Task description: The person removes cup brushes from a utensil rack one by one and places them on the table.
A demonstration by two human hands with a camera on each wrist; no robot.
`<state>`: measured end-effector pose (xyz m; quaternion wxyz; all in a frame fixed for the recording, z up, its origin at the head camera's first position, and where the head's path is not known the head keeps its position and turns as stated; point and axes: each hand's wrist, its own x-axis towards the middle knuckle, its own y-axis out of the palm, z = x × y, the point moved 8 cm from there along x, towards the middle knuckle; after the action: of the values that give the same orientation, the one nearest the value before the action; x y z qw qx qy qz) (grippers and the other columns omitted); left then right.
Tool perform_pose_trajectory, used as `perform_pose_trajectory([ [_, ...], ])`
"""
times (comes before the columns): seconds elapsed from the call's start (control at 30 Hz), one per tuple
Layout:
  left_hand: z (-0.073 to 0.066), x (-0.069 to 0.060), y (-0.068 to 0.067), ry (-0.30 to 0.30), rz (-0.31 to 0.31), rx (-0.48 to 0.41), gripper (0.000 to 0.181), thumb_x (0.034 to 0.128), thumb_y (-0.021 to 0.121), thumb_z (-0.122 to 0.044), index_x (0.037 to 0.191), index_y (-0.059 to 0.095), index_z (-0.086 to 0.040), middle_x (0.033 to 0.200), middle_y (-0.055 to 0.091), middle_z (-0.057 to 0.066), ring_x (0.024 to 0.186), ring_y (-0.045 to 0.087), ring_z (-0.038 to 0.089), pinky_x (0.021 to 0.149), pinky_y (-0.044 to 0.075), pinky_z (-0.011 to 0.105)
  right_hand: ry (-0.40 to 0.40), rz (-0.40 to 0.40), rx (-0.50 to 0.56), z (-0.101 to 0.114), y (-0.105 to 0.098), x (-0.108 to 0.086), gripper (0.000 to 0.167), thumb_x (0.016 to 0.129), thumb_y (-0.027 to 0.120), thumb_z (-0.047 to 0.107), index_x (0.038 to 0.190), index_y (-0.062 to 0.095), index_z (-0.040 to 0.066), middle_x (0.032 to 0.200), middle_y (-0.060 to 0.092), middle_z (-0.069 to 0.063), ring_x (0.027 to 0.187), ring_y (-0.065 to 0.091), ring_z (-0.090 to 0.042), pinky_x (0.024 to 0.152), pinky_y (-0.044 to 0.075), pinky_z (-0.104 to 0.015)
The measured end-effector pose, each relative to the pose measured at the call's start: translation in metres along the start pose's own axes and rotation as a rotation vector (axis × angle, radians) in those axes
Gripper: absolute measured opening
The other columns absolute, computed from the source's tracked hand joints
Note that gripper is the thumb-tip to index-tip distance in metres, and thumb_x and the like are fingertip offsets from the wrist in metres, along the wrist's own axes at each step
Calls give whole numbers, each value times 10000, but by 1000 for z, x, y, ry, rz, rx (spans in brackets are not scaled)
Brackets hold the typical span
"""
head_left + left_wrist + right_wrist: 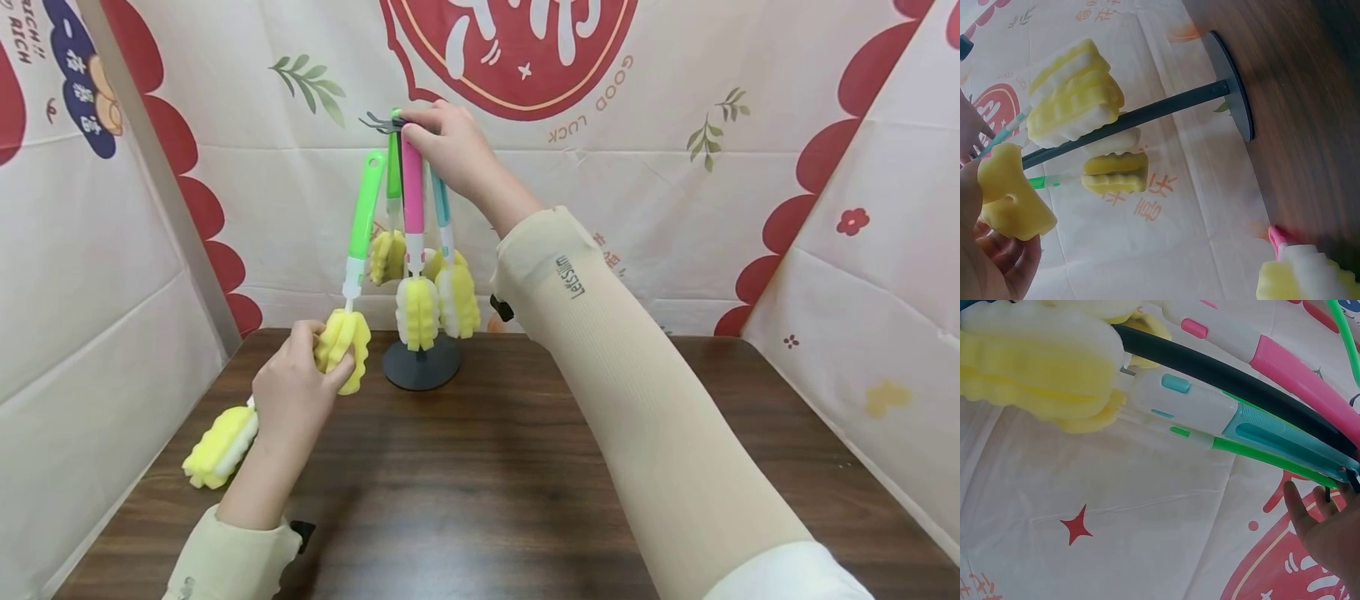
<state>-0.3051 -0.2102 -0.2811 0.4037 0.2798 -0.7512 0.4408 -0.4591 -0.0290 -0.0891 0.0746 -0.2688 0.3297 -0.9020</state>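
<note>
In the head view my left hand [296,387] pinches the yellow sponge head [347,342] of a bottle brush whose green handle [366,204] points up, its ring end left of the stand's hooks. My right hand [453,146] grips the top of the black stand, thumb beside the hooks [384,125]. From the stand hang a pink-handled brush [413,183], a blue-handled brush [441,200] and another green-handled brush [393,167], sponges downward. The left wrist view shows the held sponge [1016,194] between thumb and fingers. My right fingers [1300,509] are partly cut off in the right wrist view.
The stand's round black base [422,367] rests toward the back of the brown wooden table [480,492]. Another sponge brush [221,446] lies at the left, partly behind my left forearm; its pink handle end [1277,236] shows in the left wrist view. Patterned cloth [637,208] hangs behind.
</note>
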Motion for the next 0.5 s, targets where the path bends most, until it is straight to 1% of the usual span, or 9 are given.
perform_pose_trajectory([
  [0.13, 0, -1, -2, 1, -11, -3, 336, 786, 734, -173, 1004, 570, 25, 700, 614, 146, 519, 520, 286, 447, 410, 428, -4, 1, -3, 1, 0, -1, 411, 978, 524, 322, 1383, 570, 271, 1276, 517, 28, 1184, 407, -100, 839, 483, -247],
  [0.27, 1, -1, -3, 4, -12, 0, 382, 786, 764, -191, 1018, 562, 34, 705, 609, 159, 524, 526, 294, 449, 421, 433, -3, 0, -6, 0, 0, 0, 413, 977, 528, 328, 1385, 569, 275, 1276, 514, 31, 1193, 399, -94, 837, 486, -242],
  [0.4, 2, -2, -4, -7, 14, 5, 435, 779, 802, -207, 1042, 551, 32, 722, 615, 172, 536, 534, 306, 456, 423, 432, 2, -2, 2, -1, 0, 0, 412, 975, 531, 331, 1382, 571, 277, 1268, 515, 29, 1183, 406, -94, 834, 488, -244],
  [0.5, 3, -4, -6, -18, 40, 10, 441, 773, 811, -206, 1042, 550, 26, 725, 612, 163, 539, 527, 296, 452, 407, 421, 5, -2, 8, -1, 0, -1, 414, 975, 534, 331, 1384, 569, 277, 1265, 515, 27, 1170, 418, -97, 831, 489, -247],
])
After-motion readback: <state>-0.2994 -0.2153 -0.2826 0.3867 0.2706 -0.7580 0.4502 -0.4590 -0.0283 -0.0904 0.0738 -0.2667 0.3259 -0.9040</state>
